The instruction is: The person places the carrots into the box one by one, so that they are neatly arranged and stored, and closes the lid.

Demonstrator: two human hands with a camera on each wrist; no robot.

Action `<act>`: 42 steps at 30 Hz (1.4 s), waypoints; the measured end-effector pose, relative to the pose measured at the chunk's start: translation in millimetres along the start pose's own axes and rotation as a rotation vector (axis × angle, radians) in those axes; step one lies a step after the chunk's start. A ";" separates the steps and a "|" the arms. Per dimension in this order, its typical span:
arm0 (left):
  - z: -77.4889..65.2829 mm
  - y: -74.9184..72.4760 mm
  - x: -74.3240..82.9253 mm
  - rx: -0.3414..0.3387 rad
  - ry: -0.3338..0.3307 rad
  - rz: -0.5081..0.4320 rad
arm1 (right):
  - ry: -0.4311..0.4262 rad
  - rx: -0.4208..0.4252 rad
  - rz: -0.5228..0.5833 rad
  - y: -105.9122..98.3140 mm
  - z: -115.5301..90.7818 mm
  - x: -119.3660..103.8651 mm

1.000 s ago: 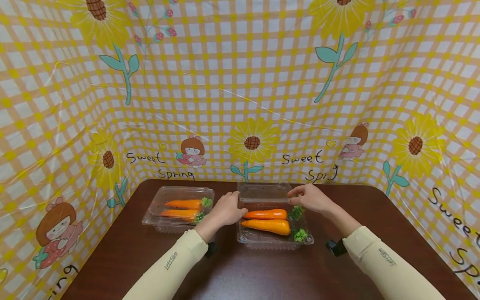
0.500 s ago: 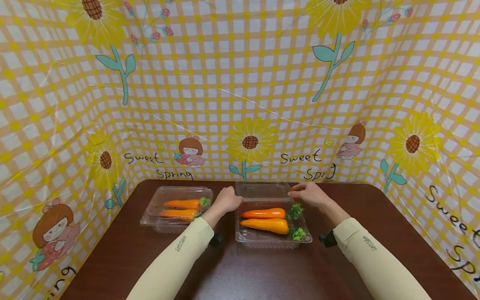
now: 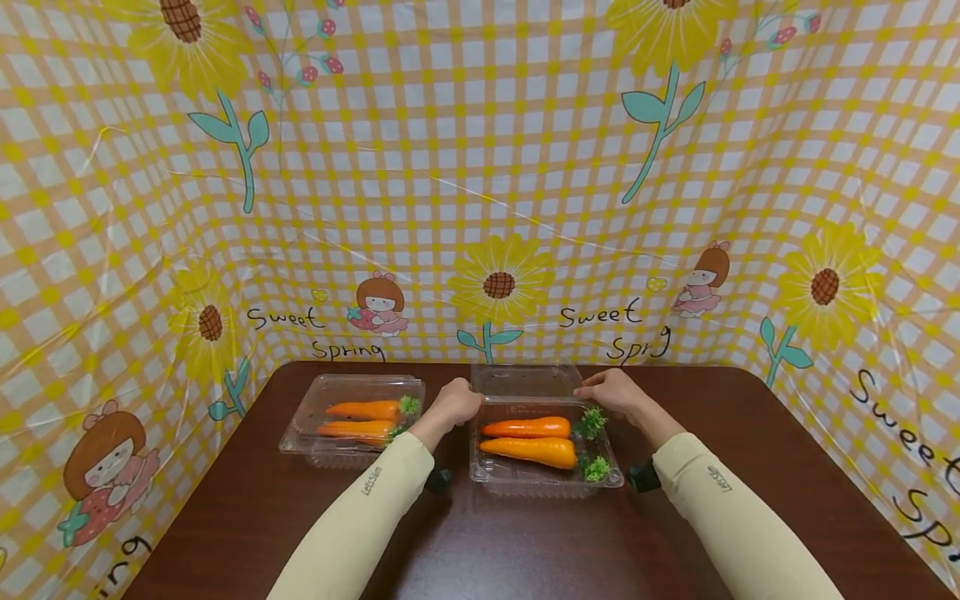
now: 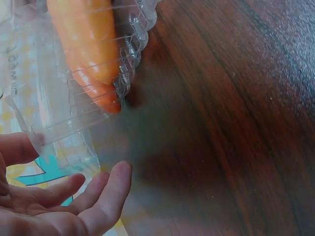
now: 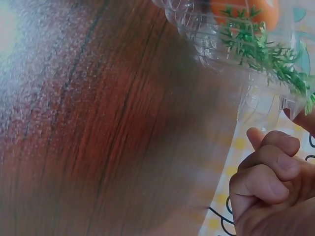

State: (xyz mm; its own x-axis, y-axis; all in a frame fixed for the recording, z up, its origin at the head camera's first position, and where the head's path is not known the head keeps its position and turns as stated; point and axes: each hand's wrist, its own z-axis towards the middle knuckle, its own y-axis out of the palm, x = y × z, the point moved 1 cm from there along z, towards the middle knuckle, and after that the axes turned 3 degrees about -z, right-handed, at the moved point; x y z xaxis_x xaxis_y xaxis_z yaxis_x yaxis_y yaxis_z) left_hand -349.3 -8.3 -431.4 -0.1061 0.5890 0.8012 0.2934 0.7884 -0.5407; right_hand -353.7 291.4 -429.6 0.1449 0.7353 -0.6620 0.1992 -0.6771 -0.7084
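In the head view a clear plastic clamshell box (image 3: pixel 487 478) lies open, its lid (image 3: pixel 525 382) folded back toward the wall cloth. Inside are a red-orange carrot (image 3: pixel 528 427) and a yellow-orange carrot (image 3: pixel 531 452), with green tops (image 3: pixel 592 422) at the right. My left hand (image 3: pixel 453 403) pinches the box at its back left corner near the hinge; the thumb (image 4: pixel 19 147) meets the plastic in the left wrist view. At the opposite back corner my right hand (image 3: pixel 617 392) pinches the lid's side, its other fingers (image 5: pixel 263 184) curled in the right wrist view.
A second clear box (image 3: pixel 307 396), lid down, stands on the left with carrots (image 3: pixel 363 409) inside. The dark brown table (image 3: pixel 510 542) reaches toward the camera. Checked cloth (image 3: pixel 420 192) surrounds its back and sides.
My left hand has shifted slightly up and back from beside the carrot tips to the box's back left corner. The right hand stays by the lid, its forearm drawn inward. Box and carrots stay put.
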 end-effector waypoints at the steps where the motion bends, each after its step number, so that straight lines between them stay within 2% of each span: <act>1: -0.6 -0.1 0.3 -0.003 0.002 -0.011 | 0.003 -0.005 0.010 0.0 0.8 0.3; 6: -1.0 0.3 1.2 0.008 0.025 -0.040 | -0.003 0.002 0.017 -1.6 0.4 -0.1; 12: 0.6 0.3 1.0 0.046 0.034 -0.017 | -0.005 0.033 0.034 -3.4 -4.5 -1.2; 19: -0.5 -2.5 0.5 0.099 0.093 -0.033 | -0.001 0.085 0.120 -5.6 -5.3 -3.3; 26: 1.5 -5.7 3.9 0.149 0.137 -0.041 | -0.001 0.150 0.142 -12.1 -10.6 -4.6; 33: 1.9 -9.8 8.3 0.210 0.164 -0.045 | -0.005 0.158 0.165 -17.9 -19.8 -8.7; 37: -0.2 -13.5 11.2 0.262 0.205 -0.023 | -0.022 0.154 0.186 -23.1 -25.9 -12.4; 42: -5.6 -21.0 15.6 0.314 0.262 -0.023 | -0.033 0.144 0.157 -26.4 -34.8 -17.6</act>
State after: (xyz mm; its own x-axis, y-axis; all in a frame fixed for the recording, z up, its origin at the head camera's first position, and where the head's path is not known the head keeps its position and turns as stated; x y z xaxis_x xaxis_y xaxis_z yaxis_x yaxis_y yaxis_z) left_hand -351.8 -16.6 -406.1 0.1486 0.5371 0.8303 -0.0151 0.8408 -0.5412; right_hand -327.8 297.3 -390.8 0.1315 0.6204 -0.7732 0.0353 -0.7824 -0.6218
